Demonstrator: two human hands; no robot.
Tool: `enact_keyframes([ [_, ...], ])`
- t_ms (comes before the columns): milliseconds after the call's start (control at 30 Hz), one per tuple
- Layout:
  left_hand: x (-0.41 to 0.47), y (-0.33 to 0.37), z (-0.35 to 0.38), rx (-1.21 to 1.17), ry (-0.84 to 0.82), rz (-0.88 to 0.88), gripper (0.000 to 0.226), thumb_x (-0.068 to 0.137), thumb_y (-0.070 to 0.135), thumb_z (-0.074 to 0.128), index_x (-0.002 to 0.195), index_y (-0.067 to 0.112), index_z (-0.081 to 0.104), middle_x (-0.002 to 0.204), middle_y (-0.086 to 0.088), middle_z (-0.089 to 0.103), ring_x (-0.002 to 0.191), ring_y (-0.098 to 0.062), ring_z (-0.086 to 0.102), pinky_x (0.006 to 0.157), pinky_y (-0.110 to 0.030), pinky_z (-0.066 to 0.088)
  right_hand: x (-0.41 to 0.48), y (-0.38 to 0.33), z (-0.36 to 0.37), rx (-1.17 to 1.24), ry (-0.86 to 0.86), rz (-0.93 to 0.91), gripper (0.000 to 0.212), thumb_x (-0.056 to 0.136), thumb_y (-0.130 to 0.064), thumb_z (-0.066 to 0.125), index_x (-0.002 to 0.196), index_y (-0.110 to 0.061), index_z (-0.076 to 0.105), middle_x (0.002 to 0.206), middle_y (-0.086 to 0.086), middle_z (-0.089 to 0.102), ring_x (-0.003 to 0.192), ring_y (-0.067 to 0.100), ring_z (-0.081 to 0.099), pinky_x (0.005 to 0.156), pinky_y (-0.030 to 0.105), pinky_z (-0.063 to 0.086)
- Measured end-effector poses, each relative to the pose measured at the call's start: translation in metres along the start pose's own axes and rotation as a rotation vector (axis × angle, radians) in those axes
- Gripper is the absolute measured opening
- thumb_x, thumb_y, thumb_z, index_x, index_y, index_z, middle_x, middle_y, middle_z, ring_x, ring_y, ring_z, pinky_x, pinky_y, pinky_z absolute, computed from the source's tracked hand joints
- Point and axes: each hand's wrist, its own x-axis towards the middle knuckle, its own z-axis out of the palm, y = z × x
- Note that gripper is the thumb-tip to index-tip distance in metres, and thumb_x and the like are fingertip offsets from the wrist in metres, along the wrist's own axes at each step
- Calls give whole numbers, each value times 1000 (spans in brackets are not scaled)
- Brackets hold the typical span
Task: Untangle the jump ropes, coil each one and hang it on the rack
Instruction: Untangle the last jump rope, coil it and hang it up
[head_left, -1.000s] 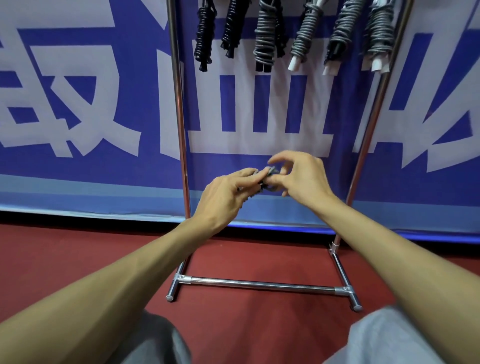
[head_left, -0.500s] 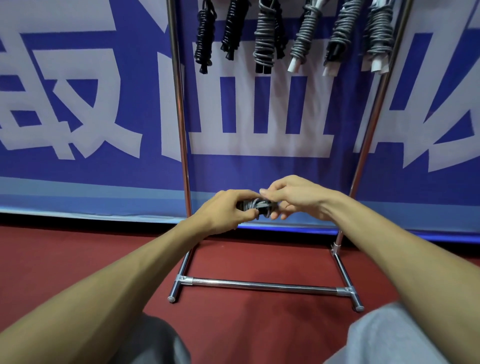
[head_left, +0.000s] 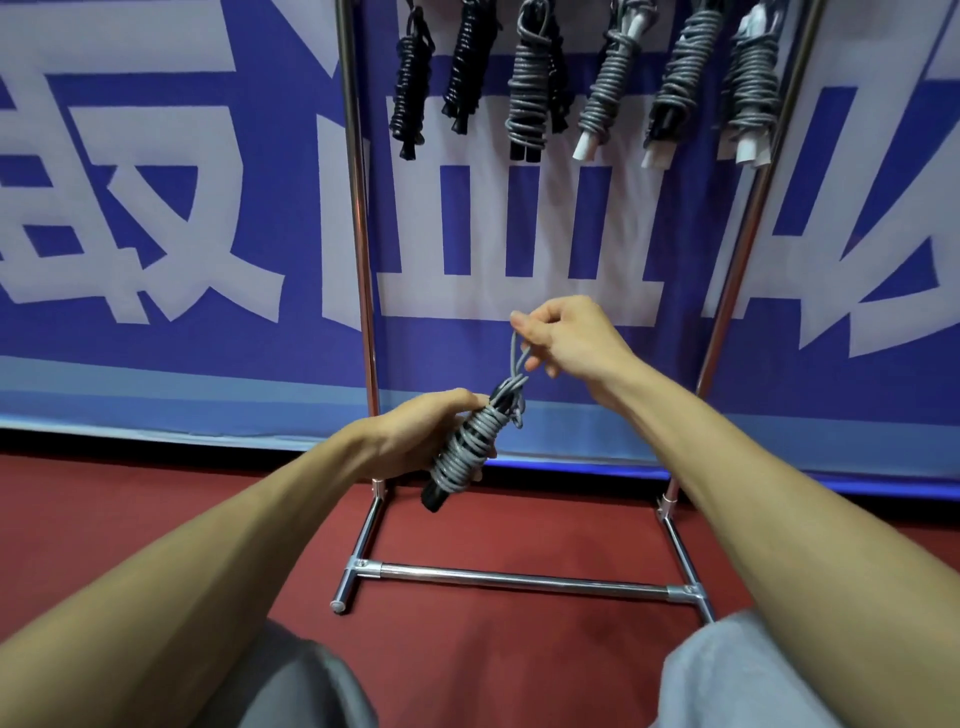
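Grey jump rope (head_left: 467, 452) sat in the left hand (head_left: 415, 436): fingers curled round the middle of the bundle, thumb on top. Cord was wound tight round the black handles (head_left: 434, 499), whose ends stuck out below the hand. Bundle was tilted, top end leaning right and away from the camera.

Right hand (head_left: 566, 338) was above and to the right, pinching a free loop (head_left: 514, 358) of the same grey cord between thumb and forefinger, other fingers curled under. The loop ran from the top of the bundle up to the pinch. Hands were near each other but apart. Both forearms were bare, reaching in from the lower corners.

Behind the hands stood a chrome rack (head_left: 358, 208). Its left upright passed just behind the left hand; the right upright (head_left: 748, 234) was well to the right of the right hand. The base crossbar (head_left: 519, 579) lay low on the floor, below the held bundle.

Six hung bundles crossed the top of the view between the uprights, well above the hands. From the left: two black (head_left: 410, 98), one grey with black handles (head_left: 527, 93), three grey with white ends showing (head_left: 608, 98). How they were hooked on was cut off by the top edge.

Behind the rack was a blue banner (head_left: 156, 208) with large white characters. Red floor (head_left: 156, 519) underneath. Grey trousers (head_left: 291, 686) showed at the bottom edge.
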Motion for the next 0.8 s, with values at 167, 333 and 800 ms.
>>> enact_keyframes([
  [167,-10,33,-14,133,150,134,36,92,17,51,124,25,65,125,5,67,119,-13,59,104,-39,42,6,-30,16,142,73,-46,32,89,-26,69,65,-9,58,47,2,58,47,17,58,46,22,46],
  [333,-26,92,-4,45,457,415,21,95,18,52,103,20,71,104,5,75,105,-6,66,95,-33,46,14,-70,10,348,158,-70,31,91,-17,67,64,-6,56,50,6,59,42,13,61,43,21,47],
  [800,-73,200,22,407,749,662,18,102,20,47,93,9,58,94,-20,65,71,-28,67,54,-37,59,12,-152,-44,134,268,-348,32,94,-29,62,67,-13,58,55,2,58,39,10,51,44,24,40],
])
